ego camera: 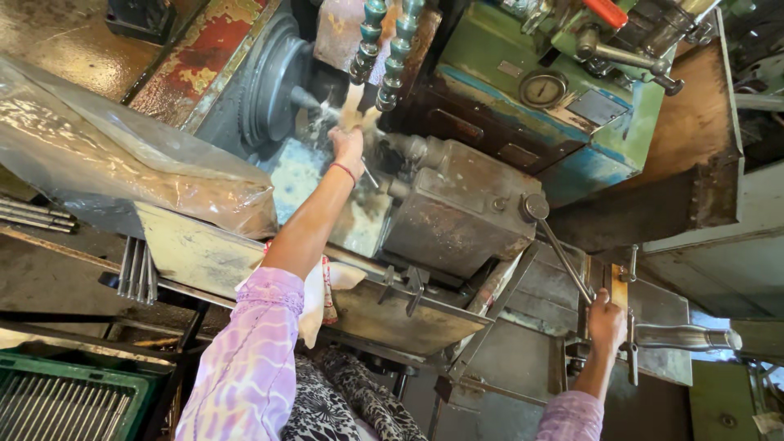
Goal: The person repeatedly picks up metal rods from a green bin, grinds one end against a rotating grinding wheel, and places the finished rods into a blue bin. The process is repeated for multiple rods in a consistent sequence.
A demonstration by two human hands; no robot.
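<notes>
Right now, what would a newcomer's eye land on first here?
The left hand at top centre, reaching into the coolant spray beside the grey chuck. Then the right hand at lower right, gripping a lever handle. A green gauge housing sits above.

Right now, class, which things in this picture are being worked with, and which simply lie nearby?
In use:
left hand at the grey round chuck
right hand on the thin metal lever

Lying about:
green slatted plastic crate
bundle of steel rods
</notes>
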